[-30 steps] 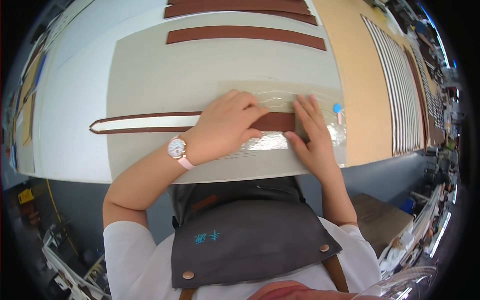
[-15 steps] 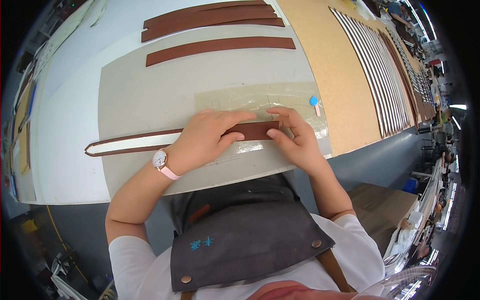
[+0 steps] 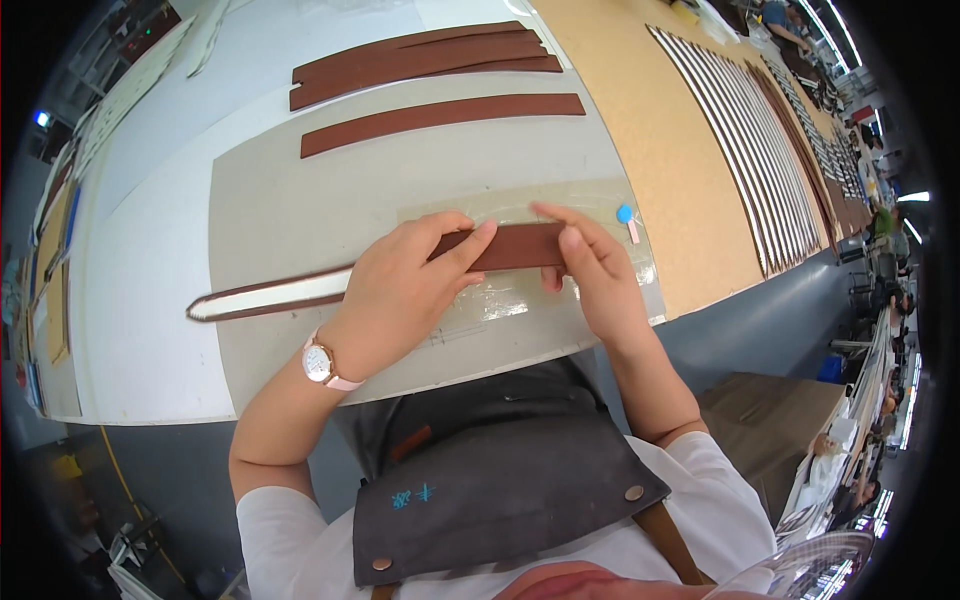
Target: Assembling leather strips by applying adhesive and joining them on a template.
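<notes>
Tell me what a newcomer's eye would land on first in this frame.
First, the two bare hands at centre: the left hand and right hand pinch a long brown leather strap over a clear plastic sheet on the grey work mat. Next, more brown leather strips lie at the bench's far side, and striped strips line the tan board on the right.

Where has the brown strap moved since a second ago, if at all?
No. The brown strap keeps its pale tip overhanging the grey mat's left edge.
</notes>
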A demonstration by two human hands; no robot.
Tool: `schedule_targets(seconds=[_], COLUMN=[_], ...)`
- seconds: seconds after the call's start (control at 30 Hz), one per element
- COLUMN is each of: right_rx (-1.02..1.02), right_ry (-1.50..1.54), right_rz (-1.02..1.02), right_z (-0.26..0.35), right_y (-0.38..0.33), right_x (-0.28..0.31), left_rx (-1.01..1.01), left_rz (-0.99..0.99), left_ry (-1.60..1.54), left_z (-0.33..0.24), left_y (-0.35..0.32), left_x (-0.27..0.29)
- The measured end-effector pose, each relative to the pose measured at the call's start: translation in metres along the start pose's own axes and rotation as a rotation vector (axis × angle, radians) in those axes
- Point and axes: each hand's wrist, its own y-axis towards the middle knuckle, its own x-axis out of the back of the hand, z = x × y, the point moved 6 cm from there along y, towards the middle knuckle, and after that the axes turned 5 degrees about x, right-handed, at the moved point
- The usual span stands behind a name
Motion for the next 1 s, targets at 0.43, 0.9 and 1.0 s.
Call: schedule_targets(seconds=[0.43, 0.9, 1.0], right_rx=[0.054, 0.625, 0.611], right_ry=[-0.717, -1.117, -1.098], right_rz=[-0.098, -0.001, -0.009], right_z=[-0.007, -0.011, -0.012], right_y=[0.006, -0.028, -0.028], right_x=[0.031, 0.017, 0.019], left_rx=[0.242, 0.248, 0.274], left_rz=[0.463, 0.453, 0.475], left_ry=[0.128, -0.057, -0.046], left_z=[0.035, 0.041, 0.04], left_y=[-0.01, 0.002, 0.003], left_x=[-0.014, -0.023, -0.024])
